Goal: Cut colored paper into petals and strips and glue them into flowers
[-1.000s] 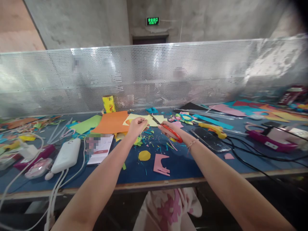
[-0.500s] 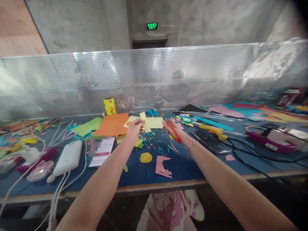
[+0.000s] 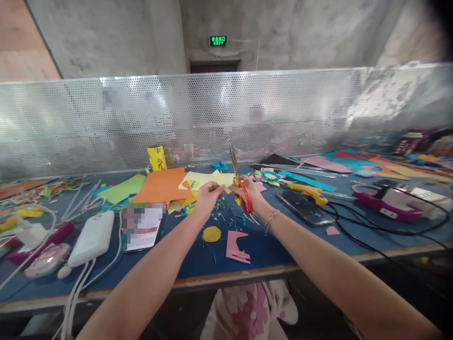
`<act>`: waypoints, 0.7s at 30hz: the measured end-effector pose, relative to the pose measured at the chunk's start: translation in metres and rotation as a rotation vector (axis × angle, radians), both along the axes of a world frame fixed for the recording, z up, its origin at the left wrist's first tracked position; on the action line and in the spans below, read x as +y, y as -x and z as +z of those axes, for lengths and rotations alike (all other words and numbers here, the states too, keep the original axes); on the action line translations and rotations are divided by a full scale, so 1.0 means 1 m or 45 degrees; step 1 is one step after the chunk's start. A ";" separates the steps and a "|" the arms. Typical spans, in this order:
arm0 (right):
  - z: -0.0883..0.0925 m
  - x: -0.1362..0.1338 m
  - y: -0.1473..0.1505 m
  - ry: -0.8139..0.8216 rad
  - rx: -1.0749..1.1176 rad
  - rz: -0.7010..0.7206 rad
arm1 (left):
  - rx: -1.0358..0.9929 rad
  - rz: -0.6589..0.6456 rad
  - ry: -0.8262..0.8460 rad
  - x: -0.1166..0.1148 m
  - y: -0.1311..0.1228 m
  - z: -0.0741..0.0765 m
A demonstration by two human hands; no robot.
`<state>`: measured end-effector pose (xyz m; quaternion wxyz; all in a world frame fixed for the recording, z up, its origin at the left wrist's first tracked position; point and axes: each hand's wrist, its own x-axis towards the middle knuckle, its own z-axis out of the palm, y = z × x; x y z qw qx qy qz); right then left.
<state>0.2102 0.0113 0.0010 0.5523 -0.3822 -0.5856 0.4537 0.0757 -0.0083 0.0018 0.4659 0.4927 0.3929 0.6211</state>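
Pinched in my left hand (image 3: 211, 191) is a small piece of pale yellow paper (image 3: 220, 178), its upper part standing above my fingers. My right hand (image 3: 250, 192) is closed round red-handled scissors (image 3: 245, 196), whose metal blades point up and away from me. The fingertips of both hands are close together, near the paper's right side; whether the right fingers touch it I cannot tell. Behind my left hand lie an orange sheet (image 3: 162, 185) and a pale yellow sheet with an orange and yellow round shape (image 3: 191, 184) on it.
A yellow disc (image 3: 212, 234) and a cut pink scrap (image 3: 237, 246) lie near the table's front edge. Phones (image 3: 305, 208), a yellow glue gun (image 3: 307, 192) and black cables are on the right. A white power bank (image 3: 92, 238) with cords sits left. A perforated metal screen (image 3: 212, 118) stands behind.
My hands have come together. The yellow paper in my left hand has tilted and turned, and the scissors now point more upright. The view has shifted slightly.
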 end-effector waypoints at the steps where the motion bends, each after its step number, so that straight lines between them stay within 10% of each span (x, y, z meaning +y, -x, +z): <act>1: 0.001 -0.001 0.000 0.008 0.006 -0.008 | 0.023 -0.025 0.009 0.000 0.000 -0.001; 14: 0.008 -0.007 0.002 -0.030 -0.005 0.026 | 0.017 -0.177 0.113 -0.002 0.001 0.003; 21: 0.004 -0.006 -0.005 -0.145 -0.316 -0.041 | -0.143 0.035 -0.016 0.002 0.019 0.015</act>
